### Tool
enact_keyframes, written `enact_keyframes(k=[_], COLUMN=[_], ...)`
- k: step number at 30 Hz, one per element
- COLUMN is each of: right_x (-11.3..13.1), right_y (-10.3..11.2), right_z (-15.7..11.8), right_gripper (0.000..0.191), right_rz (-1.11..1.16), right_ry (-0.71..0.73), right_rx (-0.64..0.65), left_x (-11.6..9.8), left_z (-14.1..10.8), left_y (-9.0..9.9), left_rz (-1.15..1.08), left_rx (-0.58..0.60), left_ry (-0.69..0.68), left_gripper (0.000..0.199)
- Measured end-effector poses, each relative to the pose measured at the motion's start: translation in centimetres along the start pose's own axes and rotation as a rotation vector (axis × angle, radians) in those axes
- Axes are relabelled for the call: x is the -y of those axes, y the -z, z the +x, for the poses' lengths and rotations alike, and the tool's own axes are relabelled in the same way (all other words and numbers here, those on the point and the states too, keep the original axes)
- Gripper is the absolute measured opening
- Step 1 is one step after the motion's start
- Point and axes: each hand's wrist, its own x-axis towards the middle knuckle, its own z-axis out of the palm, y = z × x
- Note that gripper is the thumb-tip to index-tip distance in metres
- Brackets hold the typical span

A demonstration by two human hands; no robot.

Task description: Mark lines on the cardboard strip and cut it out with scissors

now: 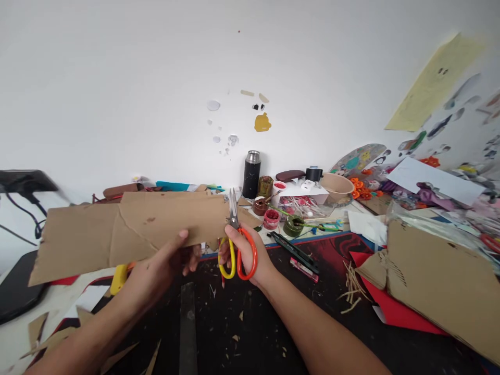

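From our scissors [233,221], we have the cardboard strip [148,219] at nine o'clock, the bowl [336,185] at two and the vacuum flask [252,176] between twelve and one. On the desk mat [216,323], we find the utility knife [295,253] at four and the straightedge [188,328] at seven.

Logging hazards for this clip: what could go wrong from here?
Cut fingers: the left hand holds the cardboard with its fingertips near the scissors in the right hand; a slip could nick them.

Spilled paint: the red paint jar appears open and stands beyond the scissors, so a careless swing might tip it.
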Motion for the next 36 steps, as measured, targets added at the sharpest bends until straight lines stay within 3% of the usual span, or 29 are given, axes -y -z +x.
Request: enact_keyframes(k=[4, 14, 23, 36], right_x=[-0.4, -0.6, -1.2, -1.4], right_y=[-0.1, -0.7, -1.0, -0.9], right_z=[0.1, -0.7, -1.2, -1.7], right_gripper=[0.077, 0.103, 0.086, 0.057], right_rz=[0.007, -0.084, -0.298, -0.437], right_ry=[-0.025, -0.029, -0.037, 0.043], right_rx=[0.078, 0.335, 0.206, 0.194], left_x=[-1.3, -2.0, -1.4, 0.4], left_z=[1.3, 1.5, 1.7, 1.5], left_y=[0.4, 1.2, 1.4, 1.0], left_rz=[-0.127, -0.175, -0.153, -0.06], left_rx=[-0.08, -0.162, -0.158, -0.074], left_ry=[-0.097, -0.079, -0.151, -0.165], left_gripper=[0.051, 0.049, 0.039, 0.044])
